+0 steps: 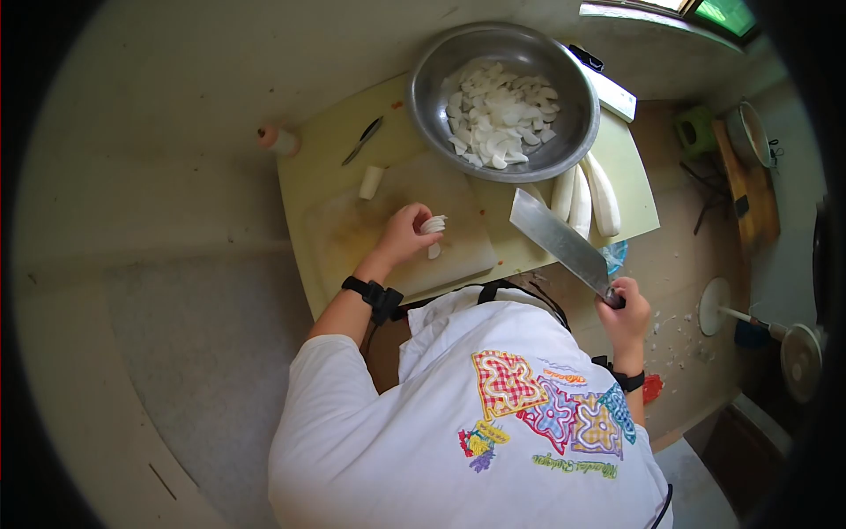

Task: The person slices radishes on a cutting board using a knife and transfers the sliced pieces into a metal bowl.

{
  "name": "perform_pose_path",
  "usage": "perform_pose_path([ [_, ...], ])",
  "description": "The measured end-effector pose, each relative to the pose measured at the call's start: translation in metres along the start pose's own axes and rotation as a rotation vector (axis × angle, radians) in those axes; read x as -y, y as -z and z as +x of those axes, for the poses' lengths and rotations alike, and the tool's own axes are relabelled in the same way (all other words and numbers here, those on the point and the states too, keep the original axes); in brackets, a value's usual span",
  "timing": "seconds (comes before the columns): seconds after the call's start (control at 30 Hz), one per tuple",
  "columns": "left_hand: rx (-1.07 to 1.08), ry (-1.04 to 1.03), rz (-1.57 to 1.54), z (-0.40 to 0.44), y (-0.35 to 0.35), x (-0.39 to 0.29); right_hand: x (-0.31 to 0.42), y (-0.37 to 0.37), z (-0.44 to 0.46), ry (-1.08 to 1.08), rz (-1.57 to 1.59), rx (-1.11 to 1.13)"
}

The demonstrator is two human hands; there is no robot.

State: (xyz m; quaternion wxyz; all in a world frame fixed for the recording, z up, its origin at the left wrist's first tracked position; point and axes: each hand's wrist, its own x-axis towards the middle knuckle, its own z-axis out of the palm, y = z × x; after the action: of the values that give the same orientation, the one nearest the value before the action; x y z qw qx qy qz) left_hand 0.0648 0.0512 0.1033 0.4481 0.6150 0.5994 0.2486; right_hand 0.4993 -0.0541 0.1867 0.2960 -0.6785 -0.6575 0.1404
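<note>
My left hand (408, 234) is closed on a small stack of white slices (433, 225) above the cutting board (458, 189). One loose slice (434, 251) lies on the board just below the stack. Off the board's right side, my right hand (625, 310) grips the handle of a cleaver (560, 238), its broad blade pointing up and left. A short white piece (371, 182) sits on the board's upper left. Behind the board, a large metal bowl (427, 97) holds many white slices (502, 110).
Several long peeled white vegetables (602, 194) lie right of the bowl's lower edge. A peeler or small knife (362, 141) and a pinkish bottle (279, 140) are at the table's (643, 189) left. A fan (802, 362) and a wooden bench (749, 198) stand far right.
</note>
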Motion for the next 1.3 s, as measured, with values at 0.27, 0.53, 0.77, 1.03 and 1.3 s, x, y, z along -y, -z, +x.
perform_pose_path([
  [0.27,-0.100,-0.203,-0.088,0.013,-0.003,-0.061,-0.001,-0.001,-0.007,-0.103,0.061,0.012],
  [0.53,-0.105,-0.248,-0.018,0.060,0.004,-0.106,0.004,0.005,-0.022,-0.129,0.023,-0.050],
  [0.77,0.010,-0.254,-0.122,0.183,-0.013,-0.083,0.005,0.009,-0.042,-0.195,0.004,-0.091],
  [1.03,0.103,0.049,-0.276,0.263,-0.033,-0.054,0.019,0.014,-0.063,-0.247,-0.002,-0.163],
  [1.3,0.005,0.050,-0.761,0.222,0.004,-0.087,0.015,0.011,-0.060,-0.263,0.020,-0.135],
])
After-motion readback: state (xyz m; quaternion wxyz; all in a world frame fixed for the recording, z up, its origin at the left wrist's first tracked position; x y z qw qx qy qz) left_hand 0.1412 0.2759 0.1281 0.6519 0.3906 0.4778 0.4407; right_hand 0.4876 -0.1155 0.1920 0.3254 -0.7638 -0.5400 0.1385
